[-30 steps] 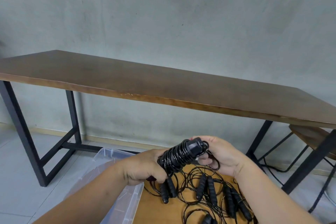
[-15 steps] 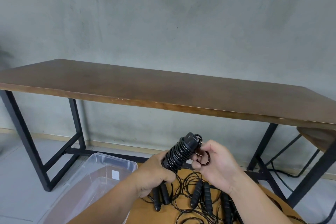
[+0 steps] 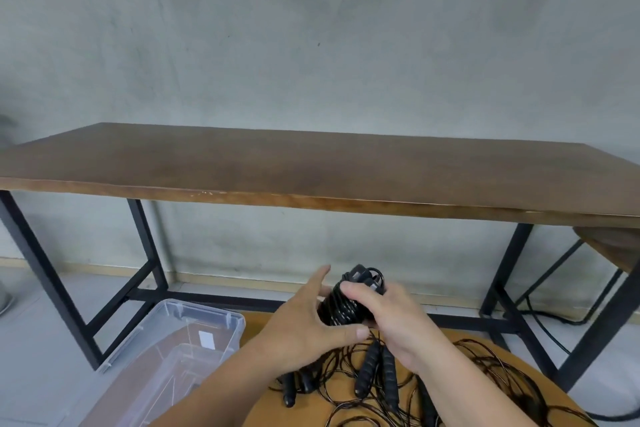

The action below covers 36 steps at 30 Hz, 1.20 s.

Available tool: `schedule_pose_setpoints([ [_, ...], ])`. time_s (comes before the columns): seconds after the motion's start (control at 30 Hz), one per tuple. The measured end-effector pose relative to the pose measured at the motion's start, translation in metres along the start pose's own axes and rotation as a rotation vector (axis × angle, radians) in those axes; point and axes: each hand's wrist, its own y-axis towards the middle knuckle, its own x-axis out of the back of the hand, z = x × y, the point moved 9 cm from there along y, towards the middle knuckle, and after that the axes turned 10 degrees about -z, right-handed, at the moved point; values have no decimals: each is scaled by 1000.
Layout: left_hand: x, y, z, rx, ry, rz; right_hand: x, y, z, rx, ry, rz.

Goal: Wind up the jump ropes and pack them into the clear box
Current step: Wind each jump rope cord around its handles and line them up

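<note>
Right hand (image 3: 388, 319) grips wound rope bundle (image 3: 346, 302); left hand (image 3: 304, 329) splayed open against it; box label (image 3: 206, 339) unreadable.

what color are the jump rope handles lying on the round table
Black: the loose handles show clearly in the head view, amid black cord.

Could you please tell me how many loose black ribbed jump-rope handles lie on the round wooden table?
4 handles clearly: two below the left hand, two below the right hand, which grips the wound black rope; forearms may hide more.
</note>
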Motion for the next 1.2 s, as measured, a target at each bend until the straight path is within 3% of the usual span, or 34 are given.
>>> schedule_pose_setpoints([
  [0.17, -5, -1, -19, -88, -60, -140, -5, -1, -2, 26, -1, 40],
  [0.33, -8, -1, -12, -66, -118, -231, 6, 1, -5, 59, -30, 57],
  [0.47, 0, 4, -2, -54, -109, -299, 14, -1, -7, 5, 259, 108],
  [0.6, -2, 8, 3, -47, -106, -302, 24, 4, -13, 34, 181, 41],
  [0.83, -7, 5, -6, -80, -36, -316, 48, 14, -16, -43, 261, -128],
  [1.2, -9, 2, -15, -150, 64, -361, 55, 11, -11, 33, 231, -166],
])
